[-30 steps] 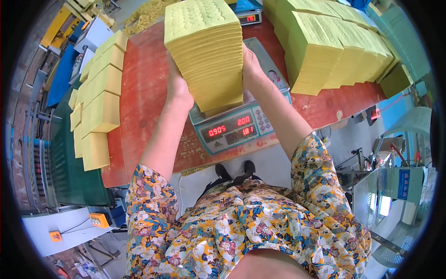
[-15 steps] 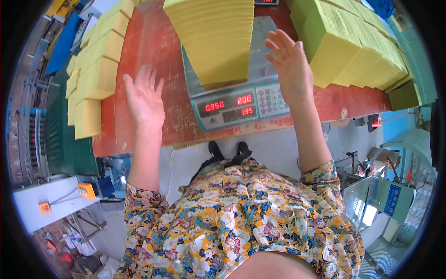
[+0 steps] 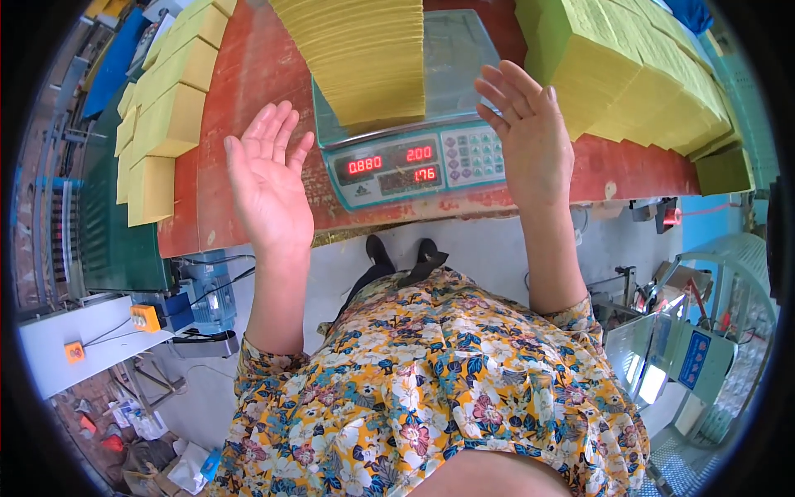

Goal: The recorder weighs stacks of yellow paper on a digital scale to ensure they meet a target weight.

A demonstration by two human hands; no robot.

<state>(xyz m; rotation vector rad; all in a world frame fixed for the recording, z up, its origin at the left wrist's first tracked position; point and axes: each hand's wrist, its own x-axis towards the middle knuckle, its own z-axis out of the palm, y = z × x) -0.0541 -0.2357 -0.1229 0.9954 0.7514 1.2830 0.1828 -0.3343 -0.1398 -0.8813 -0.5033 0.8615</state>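
Observation:
A tall stack of yellow paper (image 3: pixel 364 74) stands on a digital weighing scale (image 3: pixel 460 70), whose red display is lit. My left hand (image 3: pixel 272 186) hovers left of the scale's front, palm up, fingers spread and holding nothing. To the right of the keypad, my right hand (image 3: pixel 534 137) is raised with its fingers apart and nothing in it. Neither hand touches the stack or the scale.
The scale sits on a worn red table (image 3: pixel 248 91). Yellow paper stacks (image 3: pixel 178 112) line its left side, and larger yellow stacks (image 3: pixel 613 83) fill its right. A white panel with orange switch boxes (image 3: pixel 145 318) is at lower left. Machinery (image 3: pixel 704 356) stands at lower right.
My left hand has shifted right, toward the scale, and its fingers curl slightly more. My right hand moved slightly right and down. The scale's displayed reading has dropped. The whole view has shifted slightly.

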